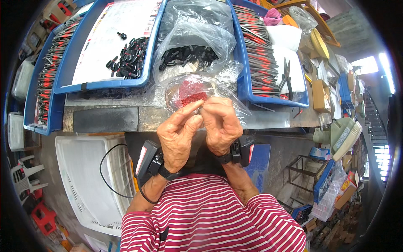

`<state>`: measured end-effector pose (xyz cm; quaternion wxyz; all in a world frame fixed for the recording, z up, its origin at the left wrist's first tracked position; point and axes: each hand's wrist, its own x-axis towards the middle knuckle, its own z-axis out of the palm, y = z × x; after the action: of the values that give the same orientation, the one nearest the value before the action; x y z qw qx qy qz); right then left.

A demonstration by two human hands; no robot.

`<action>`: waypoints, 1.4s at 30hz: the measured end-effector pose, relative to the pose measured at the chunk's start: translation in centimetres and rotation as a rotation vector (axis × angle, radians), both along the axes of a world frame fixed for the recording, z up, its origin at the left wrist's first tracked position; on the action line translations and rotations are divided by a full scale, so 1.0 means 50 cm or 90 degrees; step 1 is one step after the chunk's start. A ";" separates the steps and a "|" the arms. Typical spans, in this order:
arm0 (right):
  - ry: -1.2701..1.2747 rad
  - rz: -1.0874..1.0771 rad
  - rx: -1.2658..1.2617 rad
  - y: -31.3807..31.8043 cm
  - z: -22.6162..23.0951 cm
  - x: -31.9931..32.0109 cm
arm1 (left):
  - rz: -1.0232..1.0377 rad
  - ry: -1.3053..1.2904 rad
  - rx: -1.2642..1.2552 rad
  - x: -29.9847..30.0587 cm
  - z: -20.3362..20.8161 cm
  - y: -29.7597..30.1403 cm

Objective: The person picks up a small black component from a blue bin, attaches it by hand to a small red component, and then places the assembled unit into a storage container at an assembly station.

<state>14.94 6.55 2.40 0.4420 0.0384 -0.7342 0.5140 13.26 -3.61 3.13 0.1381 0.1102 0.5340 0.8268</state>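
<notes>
Your left hand (178,134) and right hand (221,124) pinch their fingers (194,107) nearly closed around something too small to tell, above the bench's (273,119) near edge. The clear bag of red pieces (191,93) lies just beyond. You seem mid-fitting; a steady pinch matters next.

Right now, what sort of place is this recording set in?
Most likely a small workshop bench for assembling pliers. Blue trays hold rows of red-and-black-handled pliers, a clear bag holds black grip sleeves, and both hands, left hand and right hand, pinch something small above a bag of red parts.
</notes>
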 end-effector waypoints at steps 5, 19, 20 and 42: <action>-0.003 -0.009 0.033 0.003 -0.006 0.003 | -0.024 -0.038 -0.030 -0.004 0.002 -0.014; -0.041 0.053 0.017 0.003 -0.016 0.015 | -0.005 -0.039 0.013 -0.014 -0.001 -0.028; -0.046 0.047 0.041 0.004 -0.015 0.014 | -0.024 -0.060 -0.006 -0.018 -0.001 -0.032; -0.426 0.385 -0.262 0.073 -0.005 0.017 | -0.100 0.439 -0.308 -0.064 -0.023 -0.083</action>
<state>15.77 10.20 2.13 0.0119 -0.0055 -0.6749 0.7378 10.04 -7.75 1.97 0.0359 0.3853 0.7176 0.5790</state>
